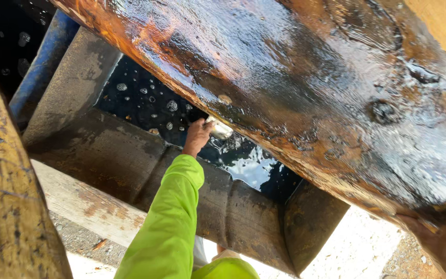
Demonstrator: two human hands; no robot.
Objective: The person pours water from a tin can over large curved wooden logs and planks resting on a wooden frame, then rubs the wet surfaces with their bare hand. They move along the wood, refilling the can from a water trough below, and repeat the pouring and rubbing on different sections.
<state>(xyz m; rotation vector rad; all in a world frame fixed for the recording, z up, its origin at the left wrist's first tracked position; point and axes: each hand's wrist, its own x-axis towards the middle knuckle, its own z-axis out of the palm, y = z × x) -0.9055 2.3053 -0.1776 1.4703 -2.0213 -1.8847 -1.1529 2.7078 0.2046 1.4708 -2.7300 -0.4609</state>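
My left hand (197,137) reaches out from a lime-green sleeve (169,217) and goes under a big wet, dark-stained log (305,88). It is closed on a small pale container (219,129) held against the log's underside, above a rusty metal trough (130,155) of black shiny liquid (243,165). At the bottom edge a bit of skin above more green sleeve looks like my right hand (226,253), close to the trough's near wall. Too little of it shows to tell its fingers.
A rough pale log (6,196) fills the left edge. A blue pipe (40,62) runs along the trough's far side. A pale wooden plank (83,206) lies beneath the trough, with gravelly ground (357,248) at the lower right.
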